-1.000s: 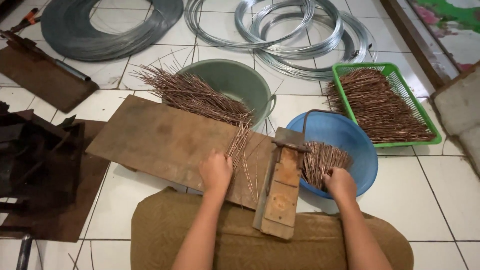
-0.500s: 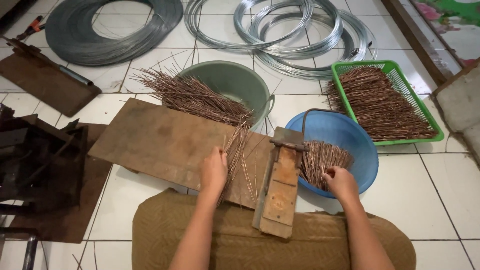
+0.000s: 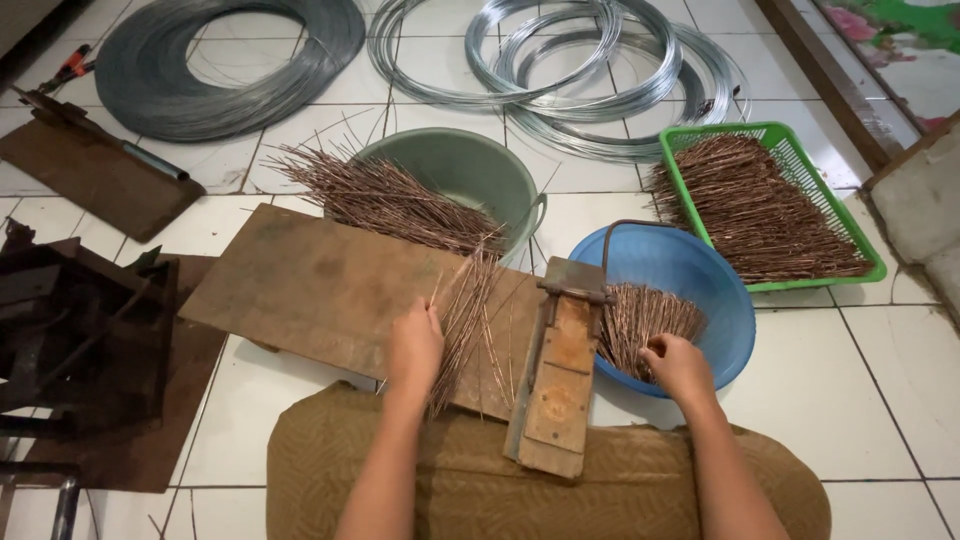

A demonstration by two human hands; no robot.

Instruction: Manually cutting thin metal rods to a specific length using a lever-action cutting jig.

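Sticks [image 3: 468, 320] beside left hand [image 3: 413, 345]

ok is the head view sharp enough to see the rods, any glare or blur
Head view: sharp and evenly lit; single rods show under the left hand and in the blue basin by the right hand. Mild sheen on the wire coils and white tiles; soft shadows; slight wide-angle bend at the edges.

White tiled floor [image 3: 880, 400]: bears wire coils [image 3: 560, 60], green bucket [image 3: 470, 170], blue basin [image 3: 690, 280], green basket [image 3: 800, 160], wooden board [image 3: 320, 290], woven mat [image 3: 560, 490].
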